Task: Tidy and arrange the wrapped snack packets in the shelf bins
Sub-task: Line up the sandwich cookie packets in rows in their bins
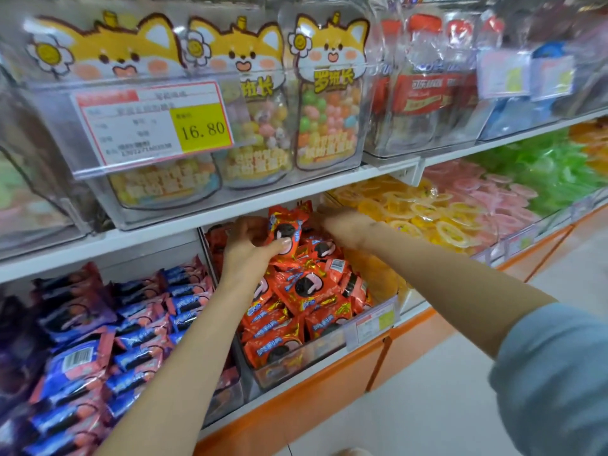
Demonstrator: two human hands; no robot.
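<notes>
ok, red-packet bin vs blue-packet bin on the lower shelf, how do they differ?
Red bin holds red-orange packets, loosely heaped; blue bin holds blue-pink packets in overlapping rows. Left hand grips a red packet and right hand reaches in there; neither touches the blue bin. Shared: clear bins, cookie-picture wrappers.

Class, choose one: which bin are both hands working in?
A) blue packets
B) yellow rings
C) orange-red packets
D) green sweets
C: the left hand grips an orange-red packet, and the right hand lies over the same packets in that bin.
</notes>
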